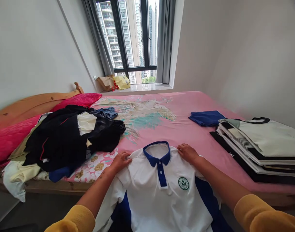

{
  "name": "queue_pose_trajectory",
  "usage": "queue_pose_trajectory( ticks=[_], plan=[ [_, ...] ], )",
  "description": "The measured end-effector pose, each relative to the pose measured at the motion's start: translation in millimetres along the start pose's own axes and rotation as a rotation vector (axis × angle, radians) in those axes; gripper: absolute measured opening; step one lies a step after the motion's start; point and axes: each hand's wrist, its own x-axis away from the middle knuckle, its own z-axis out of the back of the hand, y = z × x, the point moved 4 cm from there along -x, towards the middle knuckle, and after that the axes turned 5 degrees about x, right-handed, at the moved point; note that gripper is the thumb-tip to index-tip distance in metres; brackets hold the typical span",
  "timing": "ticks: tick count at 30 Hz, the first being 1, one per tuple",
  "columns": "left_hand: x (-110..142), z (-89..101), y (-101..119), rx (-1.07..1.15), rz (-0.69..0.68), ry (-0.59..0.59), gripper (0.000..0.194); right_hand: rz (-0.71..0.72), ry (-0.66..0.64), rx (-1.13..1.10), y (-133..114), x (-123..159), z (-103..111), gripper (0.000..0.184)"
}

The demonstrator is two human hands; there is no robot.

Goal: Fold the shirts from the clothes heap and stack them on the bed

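Note:
A white polo shirt (149, 190) with a blue collar, blue placket, blue side panels and a round green badge is spread front side up. Its collar end lies at the bed's near edge, and its lower part hangs toward me. My left hand (120, 160) grips the shirt at the shoulder on the left of the collar. At the opposite shoulder, my right hand (188, 152) pinches the fabric, fingertips partly hidden. Both sleeves drop down below my forearms, the one on the right mostly hidden.
A loose heap of dark clothes (62, 138) covers the bed's left side beside red pillows (77, 100). On the right sit a stack of folded shirts (265, 138) and a folded blue garment (206, 118). Paper and yellow bags (122, 82) rest on the windowsill.

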Motion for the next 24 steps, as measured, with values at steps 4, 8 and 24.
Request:
queue_pose_trajectory(
  ticks=[4, 8, 24],
  plan=[
    [3, -1.5, -1, -0.046, -0.068, 0.015, 0.039, -0.001, 0.007, 0.028, 2, -1, 0, 0.020],
    [7, -4.6, 0, -0.123, -0.106, 0.131, 0.043, -0.038, 0.013, 0.033, 6, 1, 2, 0.017],
    [-3, 7.1, 22, -0.116, 0.124, 0.063, 0.013, -0.182, 0.055, -0.148, 10, 10, 10, 0.015]
  ],
)
